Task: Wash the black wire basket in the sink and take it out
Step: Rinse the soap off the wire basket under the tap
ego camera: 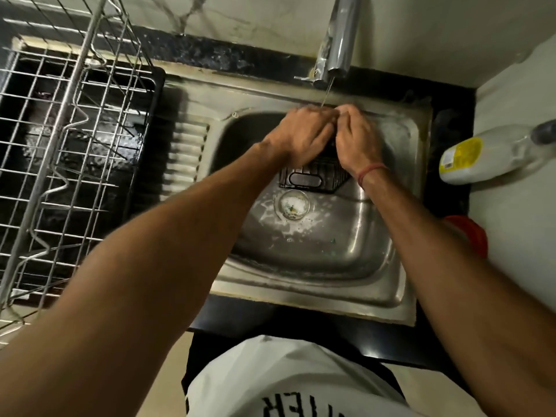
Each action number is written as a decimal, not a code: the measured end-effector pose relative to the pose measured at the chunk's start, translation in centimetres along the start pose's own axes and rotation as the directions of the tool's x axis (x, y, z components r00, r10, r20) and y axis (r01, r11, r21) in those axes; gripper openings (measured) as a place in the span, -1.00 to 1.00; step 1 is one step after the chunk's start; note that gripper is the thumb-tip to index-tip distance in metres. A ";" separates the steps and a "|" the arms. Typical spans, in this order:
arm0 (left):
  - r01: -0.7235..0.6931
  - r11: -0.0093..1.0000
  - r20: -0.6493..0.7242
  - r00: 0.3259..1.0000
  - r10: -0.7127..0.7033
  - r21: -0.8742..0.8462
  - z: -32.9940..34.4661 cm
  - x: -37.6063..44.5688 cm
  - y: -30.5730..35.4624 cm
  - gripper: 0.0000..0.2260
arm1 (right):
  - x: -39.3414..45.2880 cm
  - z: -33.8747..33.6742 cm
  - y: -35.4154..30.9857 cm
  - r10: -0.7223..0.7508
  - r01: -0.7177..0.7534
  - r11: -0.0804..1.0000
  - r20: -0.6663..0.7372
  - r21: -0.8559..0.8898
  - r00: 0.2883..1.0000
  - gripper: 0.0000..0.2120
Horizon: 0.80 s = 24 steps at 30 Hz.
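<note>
Two hands are on the black wire basket (313, 176), which sits inside the sink (400, 284), up near the back wall of the bowl. Only its near side shows, with a long oval handle hole in it. The rest is hidden under the hands. The basket's long side seems to run left to right, across the person's body.

The left hand (304, 136) covers the left part of the basket, and the right hand (358, 139) covers the right part. Their fingertips meet at the far edge. The fingers look bent down over the basket, but the picture is blurry, so I cannot tell if they grip the wire or just rub it. Both hands are equally close to it.

A thin stream of water falls from the tap (337, 40) right onto the fingertips. The drain (293, 204) lies just in front of the basket, with soap foam around it.

I think the washing is still going on. To lift it out, the hands would need to hold the two short ends.
</note>
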State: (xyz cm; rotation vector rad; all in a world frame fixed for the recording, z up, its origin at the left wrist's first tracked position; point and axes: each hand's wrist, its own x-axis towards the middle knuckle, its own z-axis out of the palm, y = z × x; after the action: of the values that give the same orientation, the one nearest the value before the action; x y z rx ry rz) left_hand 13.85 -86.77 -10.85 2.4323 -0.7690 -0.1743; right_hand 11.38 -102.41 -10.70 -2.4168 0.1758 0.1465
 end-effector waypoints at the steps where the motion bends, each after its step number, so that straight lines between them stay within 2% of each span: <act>1: 0.081 0.995 -0.020 0.996 -0.082 -0.053 -0.1 0.1 0.0 -0.62 | 0.0 0.2 0.3 -0.021 0.020 0.999 -0.033 -0.026 0.999 -0.60; 3: 0.308 0.940 -0.023 0.949 -0.315 -0.146 -0.2 0.6 0.0 -0.62 | 0.2 0.4 0.5 -0.030 0.028 0.999 -0.097 -0.023 0.995 -0.63; 6: 0.587 0.783 -0.008 0.799 -0.601 -0.206 0.4 1.9 -0.2 -0.60 | 0.6 0.4 0.4 -0.013 0.008 0.999 -0.144 -0.032 0.989 -0.68; 8: 0.692 0.689 0.003 0.706 -0.708 -0.215 0.7 3.2 0.1 -0.64 | 0.7 0.7 0.5 0.000 -0.011 0.997 -0.145 -0.073 0.989 -0.73; 10: 0.733 0.672 -0.009 0.675 -0.738 -0.108 0.8 4.7 1.1 -0.65 | 0.8 0.7 1.0 0.022 -0.041 0.992 -0.154 -0.119 0.988 -0.75; 11: 0.721 0.692 -0.035 0.691 -0.722 -0.043 1.0 5.1 1.9 -0.61 | 1.0 0.5 1.5 0.038 -0.061 0.989 -0.161 -0.137 0.986 -0.75; 12: 0.678 0.735 -0.064 0.735 -0.675 0.020 1.2 5.3 2.8 -0.57 | 1.2 0.2 2.1 0.055 -0.080 0.986 -0.165 -0.149 0.985 -0.75; 15: 0.364 0.922 -0.065 0.931 -0.358 0.131 1.9 4.6 4.3 -0.57 | 1.6 -1.4 3.7 0.090 -0.110 0.986 -0.153 -0.126 0.984 -0.68; 16: 0.260 0.957 -0.036 0.966 -0.258 0.130 2.0 4.2 4.0 -0.58 | 1.6 -1.7 3.9 0.094 -0.112 0.987 -0.154 -0.115 0.984 -0.65; 17: 0.217 0.972 -0.039 0.976 -0.215 0.094 1.8 3.8 3.4 -0.61 | 1.8 -1.9 3.8 0.094 -0.114 0.986 -0.157 -0.119 0.983 -0.63; 18: 0.232 0.973 -0.069 0.971 -0.231 0.008 1.6 3.4 2.6 -0.64 | 1.8 -1.9 3.5 0.103 -0.126 0.983 -0.168 -0.132 0.980 -0.62; 19: 0.296 0.949 -0.112 0.945 -0.308 -0.113 1.4 2.9 1.9 -0.67 | 1.8 -1.8 3.1 0.120 -0.147 0.979 -0.186 -0.138 0.975 -0.61; 20: 0.386 0.883 -0.148 0.889 -0.433 -0.268 1.4 2.3 1.3 -0.70 | 1.9 -1.6 2.7 0.150 -0.177 0.976 -0.200 -0.123 0.968 -0.60; 21: 0.480 0.749 -0.133 0.796 -0.591 -0.457 1.4 1.6 0.9 -0.70 | 2.0 -1.5 2.4 0.184 -0.208 0.972 -0.205 -0.106 0.961 -0.60; 22: 0.536 0.540 -0.060 0.671 -0.739 -0.649 1.5 1.2 0.8 -0.67 | 2.2 -1.4 2.2 0.205 -0.229 0.969 -0.211 -0.095 0.956 -0.60; 23: 0.548 0.340 0.014 0.542 -0.841 -0.765 1.7 0.8 0.7 -0.63 | 2.2 -1.3 2.0 0.213 -0.238 0.966 -0.215 -0.099 0.953 -0.60; 24: 0.540 0.247 0.048 0.474 -0.879 -0.804 2.1 0.6 1.1 -0.60 | 2.2 -1.1 1.8 0.214 -0.242 0.964 -0.219 -0.112 0.952 -0.60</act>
State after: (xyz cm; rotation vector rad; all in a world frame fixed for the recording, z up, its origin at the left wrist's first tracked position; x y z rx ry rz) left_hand 13.20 -88.82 -11.93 1.6743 0.6771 -0.2424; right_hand 13.34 -104.71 -11.36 -2.5409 0.5583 0.0123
